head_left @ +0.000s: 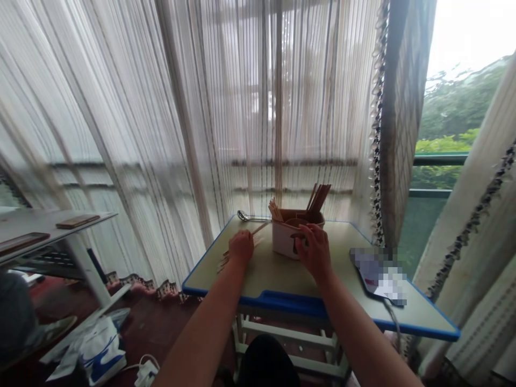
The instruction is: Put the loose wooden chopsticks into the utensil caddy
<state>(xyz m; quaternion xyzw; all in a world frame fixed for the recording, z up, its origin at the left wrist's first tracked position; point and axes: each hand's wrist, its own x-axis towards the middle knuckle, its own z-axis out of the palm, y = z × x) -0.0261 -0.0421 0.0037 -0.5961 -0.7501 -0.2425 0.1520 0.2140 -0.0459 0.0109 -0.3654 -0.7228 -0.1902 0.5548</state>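
On the small table stands a white utensil holder (282, 239) with a brown inside and divided compartments. Light chopsticks (275, 209) rise from its left side and darker chopsticks (319, 199) from its right. My right hand (316, 250) is at its front right, fingers curled against the front wall and rim. My left hand (241, 246) is closed to the left of the holder, with a light wooden chopstick (260, 228) sticking out of it. More light sticks (223, 262) lie on the table beside and partly under that hand. Behind it rests a metal ladle (242, 215).
The table (258, 279) has a blue edge. A phone-like device (374, 277) with a cable lies at its right. Sheer curtains (226, 107) hang close behind. Another table (80, 228) stands at left, with a plastic bag (102, 349) on the floor below.
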